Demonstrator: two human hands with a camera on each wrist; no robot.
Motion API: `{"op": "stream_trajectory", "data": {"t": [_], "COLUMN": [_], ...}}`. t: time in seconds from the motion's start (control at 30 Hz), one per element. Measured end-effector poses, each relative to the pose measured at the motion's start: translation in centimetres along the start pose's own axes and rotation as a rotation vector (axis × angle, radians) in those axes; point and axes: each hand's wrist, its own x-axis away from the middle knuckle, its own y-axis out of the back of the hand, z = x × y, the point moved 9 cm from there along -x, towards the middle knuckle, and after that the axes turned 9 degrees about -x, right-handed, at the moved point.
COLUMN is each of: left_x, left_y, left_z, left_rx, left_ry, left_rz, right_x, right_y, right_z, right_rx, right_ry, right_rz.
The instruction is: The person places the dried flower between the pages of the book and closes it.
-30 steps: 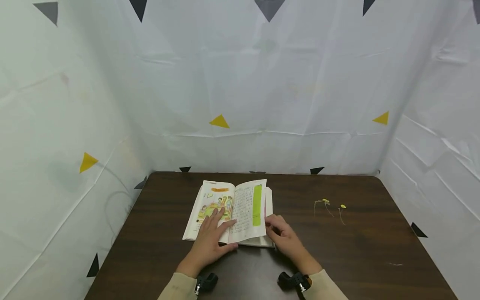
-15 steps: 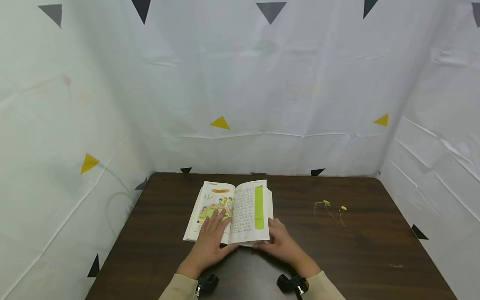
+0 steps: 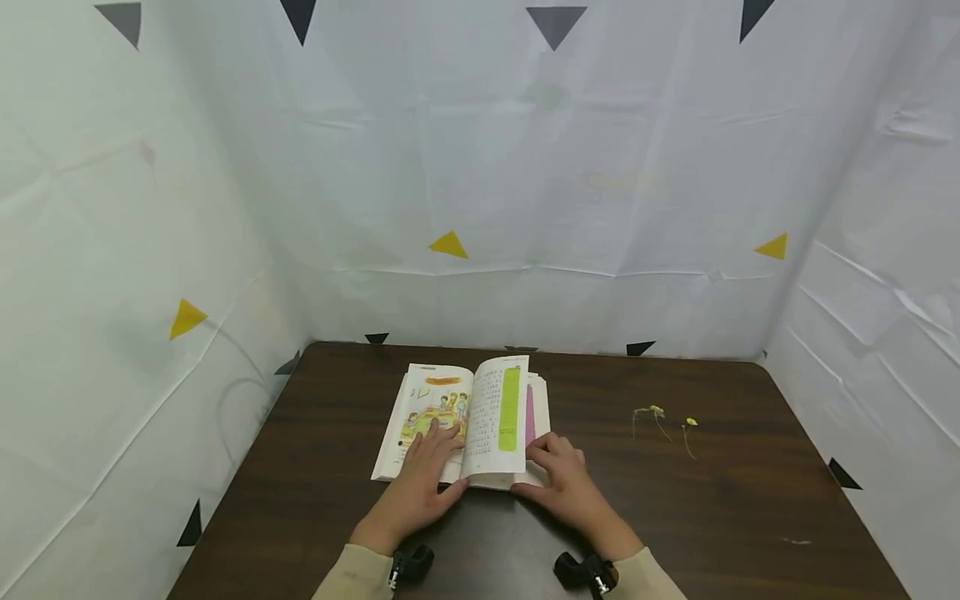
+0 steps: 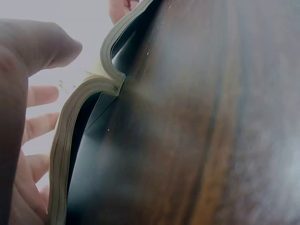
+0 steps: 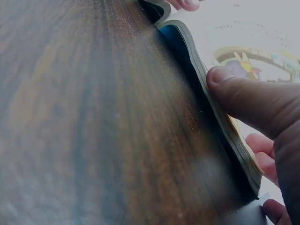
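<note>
An open book [image 3: 401,429] with a coloured picture on its left page lies on the dark wooden table. My left hand [image 3: 420,487] rests spread on that page, thumb by the near edge of the spine. On the right side, a printed page [image 3: 486,417] with a green strip [image 3: 510,408] bows up, baring a pink strip on the page beneath. My right hand [image 3: 564,483] is at the book's right side, its bent fingers touching by the raised page's edge. In the right wrist view, its thumb [image 5: 234,89] lies across the book's near edge, well apart from the fingers.
Small yellow flowers on thin stems [image 3: 656,412] lie on the table right of the book, one [image 3: 691,422] slightly apart. White sheeting [image 3: 600,183] with black and yellow triangles surrounds the table's back and sides. Both wrists wear black cameras [image 3: 411,565].
My right fingers first held the page edge, then spread along the book's right side with the page flatter. Now they bend in, and the page bows up to the left. My left hand stays put.
</note>
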Motion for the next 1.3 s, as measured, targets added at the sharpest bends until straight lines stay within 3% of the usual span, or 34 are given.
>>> {"op": "stream_trajectory", "data": {"t": [0.2,0.3,0.43,0.53,0.63,0.73,0.8,0.87,0.97,1.07,1.17,1.3], "left_x": [0.2,0.1,0.1,0.5,1.0,1.4,1.3,1.0,0.5,0.2,0.0,-0.1], "left_y": [0.8,1.3,2.6,3.9,5.0,5.5,5.4,5.1,4.3,3.3,2.3,1.4], "left_z": [0.2,0.6,1.4,2.4,3.2,3.6,3.5,3.0,1.4,-0.2,-0.9,-1.0], "left_rx": [0.042,0.063,0.171,0.225,0.180,0.068,-0.014,-0.095,-0.137,-0.084,-0.019,0.003], "left_ry": [0.007,0.042,0.122,0.203,0.273,0.310,0.288,0.217,0.028,-0.150,-0.201,-0.190], "left_rz": [-0.073,-0.128,-0.258,-0.402,-0.522,-0.568,-0.568,-0.553,-0.502,-0.401,-0.287,-0.192], "right_x": [0.0,0.0,-0.1,-0.1,0.0,0.1,0.1,0.2,0.1,0.1,0.0,-0.1], "right_y": [0.0,0.0,0.0,0.1,0.0,0.0,0.0,0.0,0.0,0.0,0.1,0.0], "right_z": [0.2,0.2,0.1,0.1,0.0,0.0,-0.1,-0.2,-0.3,-0.2,0.0,0.0], "right_rx": [-0.025,-0.023,-0.021,-0.025,-0.027,-0.026,-0.023,-0.025,-0.031,-0.033,-0.027,-0.031], "right_ry": [0.029,0.025,0.013,0.015,0.034,0.046,0.042,0.024,0.005,0.004,0.019,0.009], "right_rz": [-0.009,-0.003,-0.001,-0.006,-0.015,-0.021,-0.021,-0.016,-0.010,-0.010,-0.020,-0.012]}}
